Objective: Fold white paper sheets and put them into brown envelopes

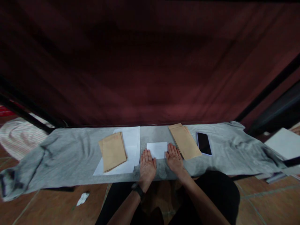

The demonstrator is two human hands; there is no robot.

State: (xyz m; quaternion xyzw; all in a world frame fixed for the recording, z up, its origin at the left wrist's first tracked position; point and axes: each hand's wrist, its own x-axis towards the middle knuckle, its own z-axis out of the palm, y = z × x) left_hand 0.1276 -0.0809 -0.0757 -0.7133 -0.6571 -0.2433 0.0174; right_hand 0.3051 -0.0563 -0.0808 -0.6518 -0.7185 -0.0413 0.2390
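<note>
A small white sheet of paper [157, 150], apparently folded, lies flat in front of me. My left hand [147, 165] rests palm down at its left edge, fingers stretched out. At the right edge my right hand [174, 158] lies flat too, its fingertips close to the paper. Just beyond the right hand are brown envelopes [185, 141], slightly fanned. Left of my left hand, a stack of brown envelopes [114, 152] sits on larger white sheets [131, 145].
A grey cloth [75, 156] covers the narrow bench. A phone [204, 143] with a dark screen lies right of the envelopes. Behind the bench rises a dark red panel [150, 78]. Crumpled white paper [82, 198] is on the tiled floor.
</note>
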